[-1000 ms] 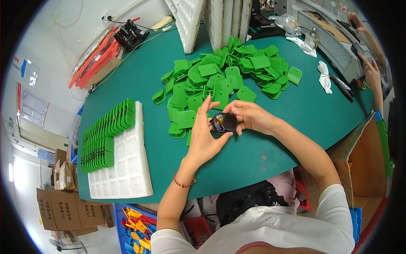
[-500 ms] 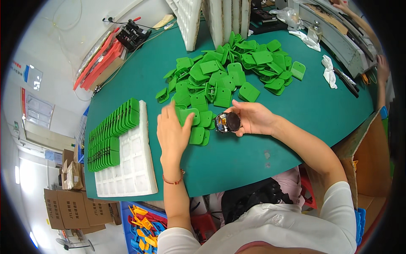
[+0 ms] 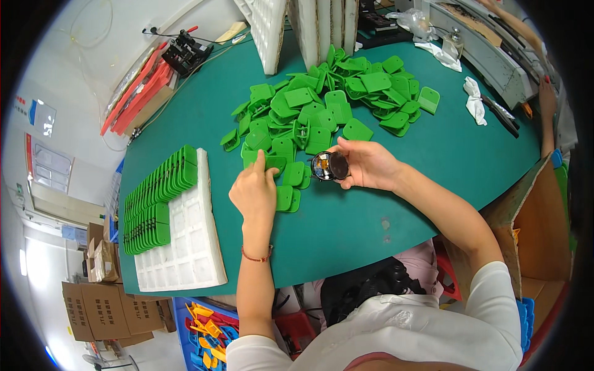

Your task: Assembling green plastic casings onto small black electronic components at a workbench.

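At the centre of the frame, over a green table (image 3: 396,210), my right hand (image 3: 368,164) holds a small round black part (image 3: 328,166), thumb and fingers pinched around its rim, its face turned toward the left. Just left of it, my left hand (image 3: 255,193) lies knuckles up, fingers curled together, the index finger pressing down on a green plastic piece (image 3: 272,162) at the near edge of the pile. A thin red bracelet (image 3: 255,255) circles that wrist.

Above both hands, a loose heap of green plastic pieces (image 3: 328,102) spreads across the upper middle of the table. At the left of the frame, a white foam tray (image 3: 185,253) holds rows of the same green pieces (image 3: 154,195) standing on edge, filling its left part; the right part shows bare pockets. More white trays (image 3: 309,28) stand upright at the top centre. Red strips (image 3: 139,93) lie at the upper left, cardboard boxes (image 3: 105,309) at the lower left. Another person's hand (image 3: 547,93) shows at the right edge.
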Demonstrator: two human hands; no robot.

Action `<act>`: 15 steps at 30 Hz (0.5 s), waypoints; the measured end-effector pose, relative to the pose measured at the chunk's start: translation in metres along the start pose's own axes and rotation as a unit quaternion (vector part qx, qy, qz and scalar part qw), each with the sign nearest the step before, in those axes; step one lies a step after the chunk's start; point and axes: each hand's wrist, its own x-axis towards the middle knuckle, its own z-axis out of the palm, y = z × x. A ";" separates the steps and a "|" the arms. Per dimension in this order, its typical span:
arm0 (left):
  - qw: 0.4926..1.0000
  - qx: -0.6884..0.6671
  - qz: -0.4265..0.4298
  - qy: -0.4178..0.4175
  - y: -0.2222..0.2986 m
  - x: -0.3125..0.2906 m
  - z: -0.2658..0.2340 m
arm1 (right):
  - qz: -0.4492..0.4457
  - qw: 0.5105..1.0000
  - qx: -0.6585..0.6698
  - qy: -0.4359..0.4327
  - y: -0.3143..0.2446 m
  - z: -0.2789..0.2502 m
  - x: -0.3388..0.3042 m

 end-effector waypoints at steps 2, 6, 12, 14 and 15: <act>0.999 -0.006 0.024 0.047 -0.002 0.001 0.005 | -0.004 1.000 0.002 0.004 -0.001 0.001 0.000; 0.986 -0.048 0.098 0.122 0.001 0.003 0.009 | -0.010 1.000 0.001 -0.018 -0.002 -0.001 -0.001; 0.987 -0.131 0.047 0.086 0.000 0.000 0.011 | -0.020 1.000 -0.003 -0.001 -0.005 -0.002 -0.002; 0.983 -0.165 0.021 0.073 0.002 0.001 0.009 | -0.026 1.000 0.000 0.011 -0.005 -0.002 -0.002; 0.979 -0.179 0.028 0.095 0.004 0.003 0.007 | -0.026 1.000 0.001 0.015 -0.005 -0.002 -0.002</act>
